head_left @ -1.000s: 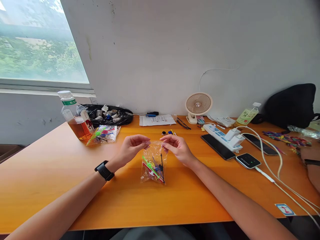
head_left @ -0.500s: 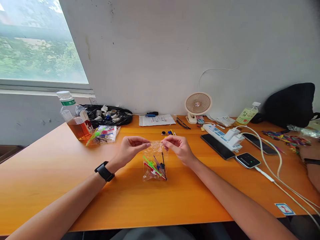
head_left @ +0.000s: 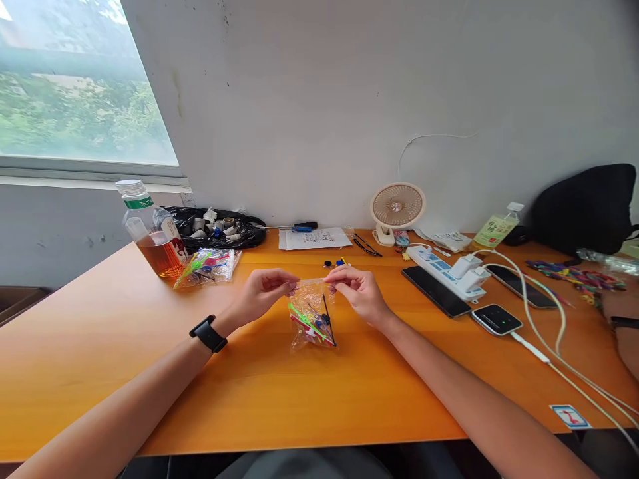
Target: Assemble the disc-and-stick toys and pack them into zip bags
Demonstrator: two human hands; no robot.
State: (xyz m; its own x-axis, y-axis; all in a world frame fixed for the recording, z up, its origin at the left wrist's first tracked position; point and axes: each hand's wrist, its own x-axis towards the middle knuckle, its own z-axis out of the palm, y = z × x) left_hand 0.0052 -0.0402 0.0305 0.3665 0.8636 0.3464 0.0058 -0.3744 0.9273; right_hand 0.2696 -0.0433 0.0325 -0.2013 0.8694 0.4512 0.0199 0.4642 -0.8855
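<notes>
A small clear plastic bag hangs between my hands over the middle of the table. Inside it lie thin plastic pieces in green, red, white, blue and black; their exact kind is hard to make out. My left hand pinches the bag's top left corner between thumb and fingers, a black band on that wrist. The top right corner is pinched in my right hand. Just beyond the right fingers, small round pieces in blue and yellow rest on the table, partly hidden.
At the left stand a tea bottle and another filled bag. Behind are a black bag of scraps, a paper packet and a fan. A power strip, phones and cables occupy the right.
The bag's lower end has swung slightly up and to the right. Its top edge now looks straighter between my fingers, and both hands still pinch it.
</notes>
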